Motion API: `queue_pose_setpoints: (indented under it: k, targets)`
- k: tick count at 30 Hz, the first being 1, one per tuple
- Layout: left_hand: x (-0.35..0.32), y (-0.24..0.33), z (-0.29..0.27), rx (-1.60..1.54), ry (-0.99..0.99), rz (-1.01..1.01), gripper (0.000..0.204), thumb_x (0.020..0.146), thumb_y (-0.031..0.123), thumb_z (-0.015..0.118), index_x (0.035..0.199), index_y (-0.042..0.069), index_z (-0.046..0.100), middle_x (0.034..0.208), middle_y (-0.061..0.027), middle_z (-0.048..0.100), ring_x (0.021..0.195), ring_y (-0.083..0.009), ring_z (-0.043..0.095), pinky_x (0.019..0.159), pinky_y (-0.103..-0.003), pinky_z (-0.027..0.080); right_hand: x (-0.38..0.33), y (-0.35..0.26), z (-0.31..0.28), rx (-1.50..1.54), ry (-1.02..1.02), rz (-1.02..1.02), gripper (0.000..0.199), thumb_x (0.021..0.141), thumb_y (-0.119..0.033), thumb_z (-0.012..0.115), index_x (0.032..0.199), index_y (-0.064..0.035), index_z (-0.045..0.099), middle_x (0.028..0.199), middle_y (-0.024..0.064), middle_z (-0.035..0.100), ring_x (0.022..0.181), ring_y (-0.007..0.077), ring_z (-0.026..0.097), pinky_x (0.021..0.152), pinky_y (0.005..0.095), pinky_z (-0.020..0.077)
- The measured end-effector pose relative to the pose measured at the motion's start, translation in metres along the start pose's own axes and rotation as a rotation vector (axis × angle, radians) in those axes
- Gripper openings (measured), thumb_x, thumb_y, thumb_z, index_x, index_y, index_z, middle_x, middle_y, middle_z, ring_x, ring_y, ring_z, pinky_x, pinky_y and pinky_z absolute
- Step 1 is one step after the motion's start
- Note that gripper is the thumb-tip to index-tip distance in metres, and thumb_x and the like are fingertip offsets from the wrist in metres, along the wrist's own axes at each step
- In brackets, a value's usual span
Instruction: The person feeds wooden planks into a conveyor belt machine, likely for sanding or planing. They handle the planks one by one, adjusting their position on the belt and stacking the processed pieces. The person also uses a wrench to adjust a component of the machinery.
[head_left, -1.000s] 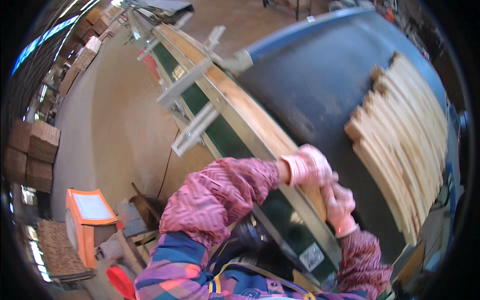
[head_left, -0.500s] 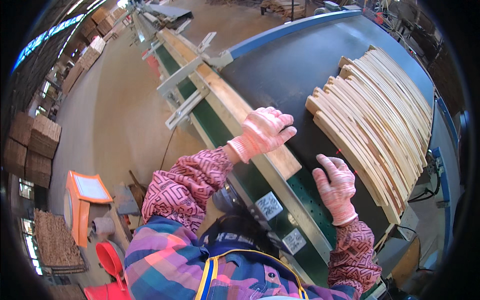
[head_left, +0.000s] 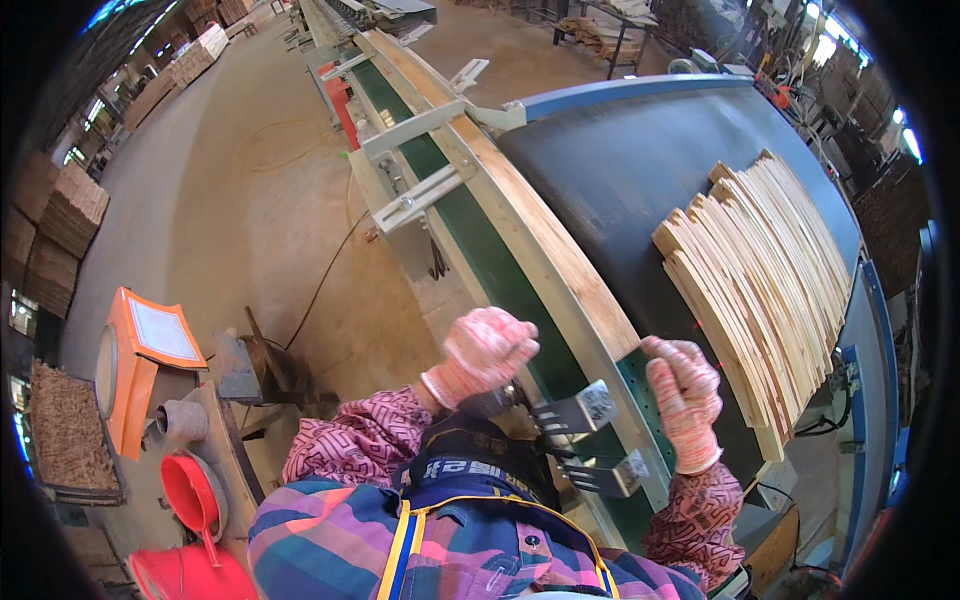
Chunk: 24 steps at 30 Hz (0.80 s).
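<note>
Left hand (head_left: 482,348): gloved; fingers folded toward the palm. No item is visible in it; the palm side is hidden, so a hold cannot be confirmed. Position: near the outer side of the green belt (head_left: 480,255).

Right hand (head_left: 686,405): gloved; fingers partly bent, with a small gap at the thumb. No item is held. The fingertips are at the near end of the wooden plank (head_left: 560,240); contact cannot be determined.

The plank lies lengthwise between the metal rail (head_left: 590,335) and the black table (head_left: 610,150). Two slotted metal blocks (head_left: 580,410) are located at the near end of the belt, between the hands.

The table carries one row of wood strips (head_left: 760,290), side by side, too tightly packed to count.

Containers, at lower left: two red vessels, one round with a handle (head_left: 188,488) and one broader (head_left: 190,575); contents indistinct. Above them: one grey cylinder (head_left: 183,422) and one orange case (head_left: 130,400).
</note>
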<state>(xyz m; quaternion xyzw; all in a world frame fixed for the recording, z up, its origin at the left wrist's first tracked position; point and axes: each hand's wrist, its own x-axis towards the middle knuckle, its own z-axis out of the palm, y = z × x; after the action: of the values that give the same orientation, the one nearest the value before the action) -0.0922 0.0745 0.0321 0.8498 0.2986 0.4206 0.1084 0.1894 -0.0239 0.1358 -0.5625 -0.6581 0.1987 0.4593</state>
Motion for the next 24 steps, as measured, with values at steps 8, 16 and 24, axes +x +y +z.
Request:
queue_pose_setpoints:
  k: [8, 16, 24]
  targets:
    - [-0.053, -0.077, -0.081, -0.157, -0.023, 0.126, 0.014, 0.081, 0.02, 0.077, 0.089, 0.01, 0.07, 0.076, -0.0055, 0.066, 0.071, -0.0273, 0.067, 0.062, -0.041, 0.055, 0.081, -0.115, 0.107, -0.24, -0.1, -0.283, 0.022, 0.093, -0.013, 0.07, 0.112, -0.0035, 0.075, 0.097, 0.0156, 0.073, 0.083, 0.0285, 0.069, 0.074, 0.0371, 0.0545]
    - [-0.193, -0.194, -0.236, 0.125, -0.361, -0.279, 0.015, 0.085, 0.027, 0.075, 0.087, 0.012, 0.073, 0.077, -0.0071, 0.069, 0.073, -0.0269, 0.068, 0.065, -0.039, 0.054, 0.139, -0.152, 0.314, -0.235, -0.54, -0.38, 0.029, 0.085, -0.023, 0.075, 0.111, -0.012, 0.075, 0.099, 0.0122, 0.073, 0.088, 0.0352, 0.069, 0.075, 0.0449, 0.0556]
    - [-0.192, -0.293, -0.301, 0.159, -0.192, -0.502, 0.015, 0.088, 0.03, 0.071, 0.091, 0.015, 0.072, 0.08, -0.0071, 0.07, 0.077, -0.0298, 0.067, 0.068, -0.044, 0.054, 0.18, -0.142, 0.51, 0.143, -1.009, -0.286, 0.028, 0.096, -0.032, 0.063, 0.113, -0.0119, 0.074, 0.099, 0.0143, 0.072, 0.093, 0.0374, 0.068, 0.08, 0.0453, 0.0551]
